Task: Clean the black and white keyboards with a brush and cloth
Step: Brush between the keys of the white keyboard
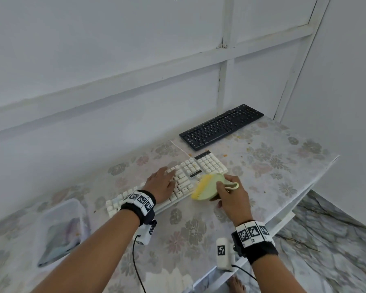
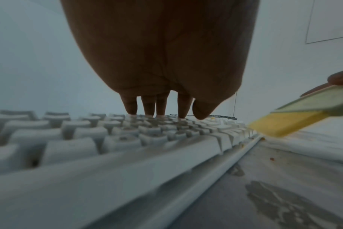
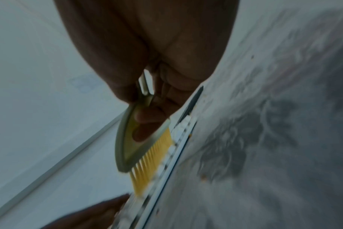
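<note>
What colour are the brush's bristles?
Yellow bristles on a pale green brush; right wrist view shows it best.

- white keyboard (image 1: 199,168): lies flat and slantwise on the flowered worktop (image 1: 283,166), crumbs by its edge.
- black keyboard (image 1: 221,126): flat, well beyond it, near the wall.
- brush (image 1: 207,187): pale green body, yellow bristles touching the white keys, tilted.

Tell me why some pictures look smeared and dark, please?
Head view: bright and mostly sharp, wall lines bowed by the wide lens. Left wrist view: dim, near keys of the white keyboard blurred. Right wrist view: darkest, tablecloth smeared, brush fairly clear.
</note>
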